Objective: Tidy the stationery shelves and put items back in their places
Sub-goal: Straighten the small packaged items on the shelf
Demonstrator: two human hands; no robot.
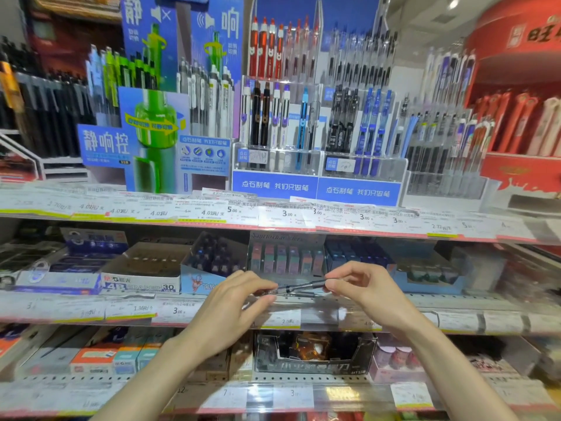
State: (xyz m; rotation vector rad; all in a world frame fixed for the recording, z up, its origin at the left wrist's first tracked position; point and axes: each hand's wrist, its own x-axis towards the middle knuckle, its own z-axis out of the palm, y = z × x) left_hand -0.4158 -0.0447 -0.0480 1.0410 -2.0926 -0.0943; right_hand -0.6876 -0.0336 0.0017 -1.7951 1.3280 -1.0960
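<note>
A black and clear pen lies level between both my hands, in front of the middle shelf. My left hand pinches its left end with thumb and fingers. Its right end sits between the thumb and forefinger of my right hand. A second thin dark pen seems to lie just under it, too blurred to be sure. Above stand clear pen display racks with blue fronts, filled with upright pens.
The top shelf edge carries several price tags. An eraser box and a blue-and-white box of small items sit on the middle shelf. A black box stands on the lower shelf. A red display is at right.
</note>
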